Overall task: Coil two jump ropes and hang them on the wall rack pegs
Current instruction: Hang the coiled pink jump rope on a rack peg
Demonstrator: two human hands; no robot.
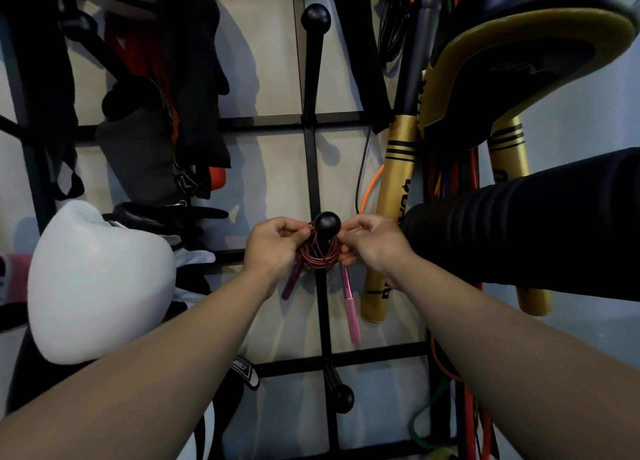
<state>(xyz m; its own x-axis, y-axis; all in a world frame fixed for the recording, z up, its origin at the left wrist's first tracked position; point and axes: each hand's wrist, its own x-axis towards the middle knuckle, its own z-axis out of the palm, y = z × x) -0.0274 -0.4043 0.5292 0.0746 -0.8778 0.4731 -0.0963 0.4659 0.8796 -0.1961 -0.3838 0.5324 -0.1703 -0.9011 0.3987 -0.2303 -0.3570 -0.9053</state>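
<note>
A: What's at ctr?

B: Coiled jump rope (318, 253), reddish cord, looped over the middle peg (327, 224), a black ball-tipped peg on the wall rack (313, 154). Coil sits just behind the ball and hangs below it.

A: Handles?

B: Two pink handles, both pointing down. Right handle (350, 307) hangs free, just right of the rack's vertical bar. Left handle (290, 284) is partly hidden under the left hand.

A: Hands?

B: Both on the coil. Left hand (273, 248) pinches the cord at the coil's upper-left edge, thumb & forefinger pressed together, other fingers curled. Right hand (372, 245) pinches the cord on the coil's right side, fingertips beside the ball. Bare forearms run in from the lower corners.

A: Other pegs?

B: Upper peg (315, 16) above on the same bar, bare. Lower peg (341, 398) below, also bare.

A: Surroundings?

B: White boxing glove (100, 286) to the left, near the left forearm. Dark clothing and straps hang upper left. To the right: gold sticks (393, 196) w/ black stripes, an orange cord (372, 186) just beside them, a black-and-gold pad (530, 44) lettered "KEEP DOW…" upper right, a black padded roll (540, 224) crossing above the right forearm. Colored bands (446, 383) hang along the rack's right edge.
</note>
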